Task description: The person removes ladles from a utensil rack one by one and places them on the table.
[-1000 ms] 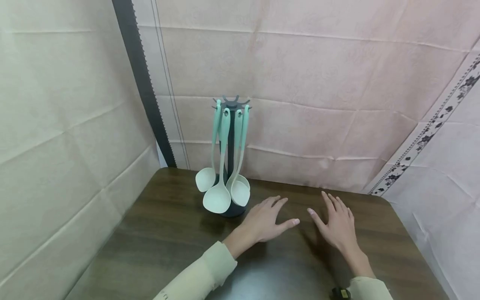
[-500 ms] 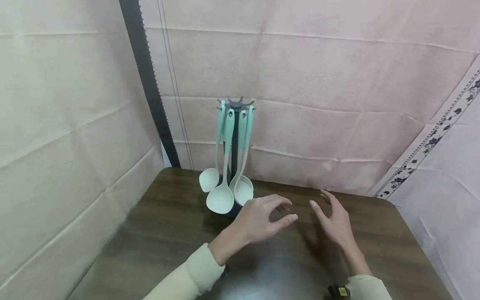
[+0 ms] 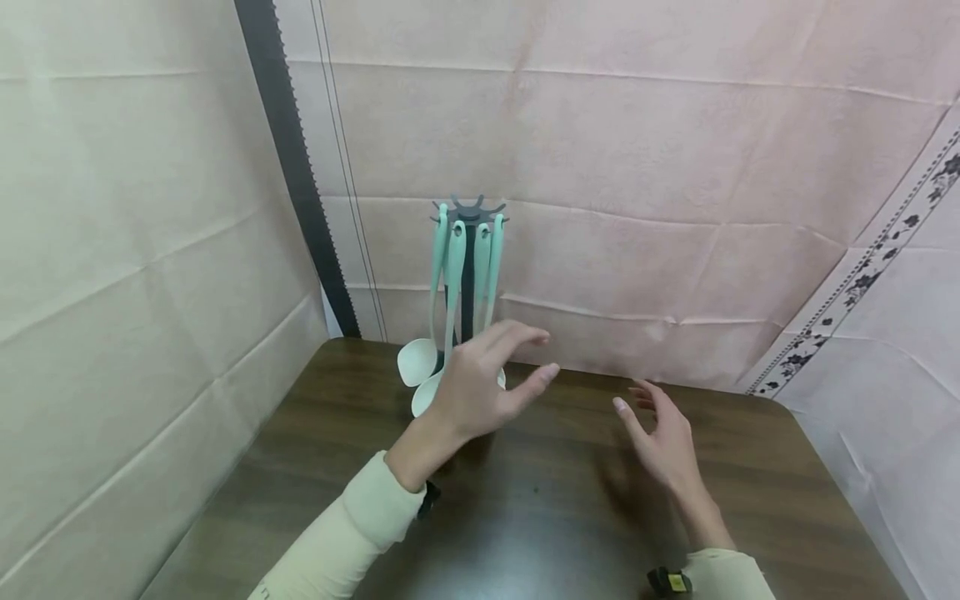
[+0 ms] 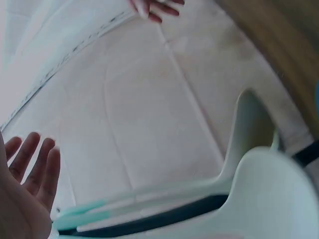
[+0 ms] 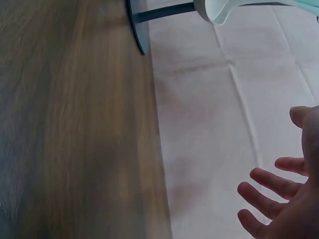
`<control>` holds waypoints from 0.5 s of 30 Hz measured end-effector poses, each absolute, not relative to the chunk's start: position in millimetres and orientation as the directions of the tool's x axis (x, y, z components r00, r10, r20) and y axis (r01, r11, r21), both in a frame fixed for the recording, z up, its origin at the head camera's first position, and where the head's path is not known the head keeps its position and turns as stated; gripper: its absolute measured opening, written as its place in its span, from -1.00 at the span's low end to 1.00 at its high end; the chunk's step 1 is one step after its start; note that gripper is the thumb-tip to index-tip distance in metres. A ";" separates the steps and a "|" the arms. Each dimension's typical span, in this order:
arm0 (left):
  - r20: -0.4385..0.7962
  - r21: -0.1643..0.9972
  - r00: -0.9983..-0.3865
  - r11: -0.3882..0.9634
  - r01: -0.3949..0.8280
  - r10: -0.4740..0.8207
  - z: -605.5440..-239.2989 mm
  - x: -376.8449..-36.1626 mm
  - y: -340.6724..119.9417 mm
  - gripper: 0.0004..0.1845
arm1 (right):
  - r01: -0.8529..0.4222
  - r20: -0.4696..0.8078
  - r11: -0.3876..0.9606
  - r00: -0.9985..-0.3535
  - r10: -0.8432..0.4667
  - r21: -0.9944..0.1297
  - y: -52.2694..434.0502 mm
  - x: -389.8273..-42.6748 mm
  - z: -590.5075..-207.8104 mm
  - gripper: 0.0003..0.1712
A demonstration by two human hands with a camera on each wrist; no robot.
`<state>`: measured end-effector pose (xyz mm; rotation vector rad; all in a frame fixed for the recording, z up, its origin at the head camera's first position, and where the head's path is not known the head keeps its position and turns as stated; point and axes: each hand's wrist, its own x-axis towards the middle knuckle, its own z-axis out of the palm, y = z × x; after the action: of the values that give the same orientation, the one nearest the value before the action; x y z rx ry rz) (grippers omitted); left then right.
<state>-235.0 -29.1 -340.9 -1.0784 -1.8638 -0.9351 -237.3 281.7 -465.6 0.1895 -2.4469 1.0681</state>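
while both hands hover over dark wood-grain surface [image 3: 337, 450], left hand [image 3: 480, 383] grip apart near mint silicone ladles [image 3: 450, 317] on dark rack [image 3: 467, 250]; right hand [image 3: 663, 437] grip apart; pink cloth walls [image 3: 637, 167].

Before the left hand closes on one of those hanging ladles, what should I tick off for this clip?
1. Left hand empty, fingers spread: ok.
2. Left hand raised in front of the mint-green and white plastic ladles on the dark grey hook stand; contact with a ladle: cannot tell.
3. Ladles hanging from the stand's top hooks: ok.
4. Stand upright on the dark brown wooden table: ok.
5. Right hand open, holding nothing, apart from the stand: ok.
6. Which ladle the left hand is nearest: cannot tell, since the hand covers their bowls in the head view.
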 end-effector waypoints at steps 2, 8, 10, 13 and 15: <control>0.905 0.198 -0.318 0.381 0.903 0.283 -333.2 -236.8 -34.5 -0.61 | -0.314 0.476 0.685 -0.878 0.054 -0.657 278.1 -236.8 -463.8 -0.35; 0.964 0.182 -0.245 0.404 0.896 0.108 -314.7 -239.6 -49.7 -0.50 | -0.356 0.530 0.665 -0.845 0.071 -0.657 266.8 -235.8 -459.8 -0.40; 0.971 0.182 -0.229 0.417 0.890 0.065 -309.6 -241.4 -54.0 -0.45 | -0.377 0.555 0.658 -0.828 0.076 -0.652 263.2 -236.2 -458.9 -0.42; 0.977 0.182 -0.212 0.445 0.877 0.018 -302.8 -244.7 -59.9 -0.38 | -0.407 0.587 0.645 -0.806 0.080 -0.647 258.2 -236.3 -457.7 -0.45; 0.979 0.186 -0.205 0.470 0.863 -0.011 -299.3 -247.4 -63.8 -0.33 | -0.423 0.601 0.636 -0.795 0.081 -0.645 254.7 -236.0 -456.6 -0.47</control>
<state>-247.4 -63.8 -299.3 -0.7623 -1.5759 -0.9558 -236.0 254.7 -456.6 0.2666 -2.2569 1.0981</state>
